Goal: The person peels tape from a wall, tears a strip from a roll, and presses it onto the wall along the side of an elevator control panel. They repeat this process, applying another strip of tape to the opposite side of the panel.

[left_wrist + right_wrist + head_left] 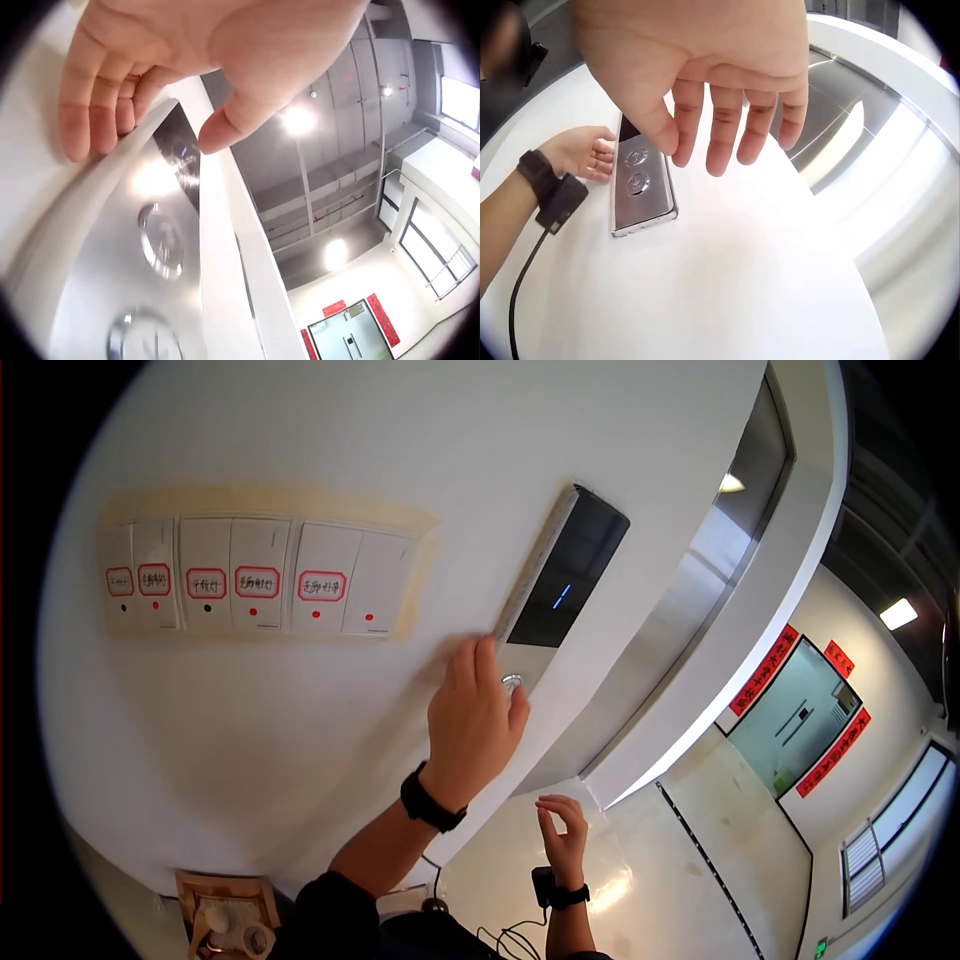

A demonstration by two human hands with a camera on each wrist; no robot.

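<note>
An elevator call panel (575, 565) with a dark display and a lit blue mark is mounted on the wall. My left hand (473, 722) is beside its left edge, fingertips at the rim and thumb apart over the metal part near a round button (512, 683). In the left wrist view this hand (202, 52) has relaxed, slightly bent fingers, and two round buttons show on the metal face (97, 262). My right hand (566, 847) hangs lower, in the air, holding nothing; in the right wrist view its fingers (721, 135) are loosely spread, away from the panel (645, 206).
Labelled wall switches (233, 573) are left of the panel, and a metal elevator door (690, 595) stands to its right. Below are a wooden stand (262, 895) and black cables (515, 938). A glass door (795, 717) with red banners is farther off.
</note>
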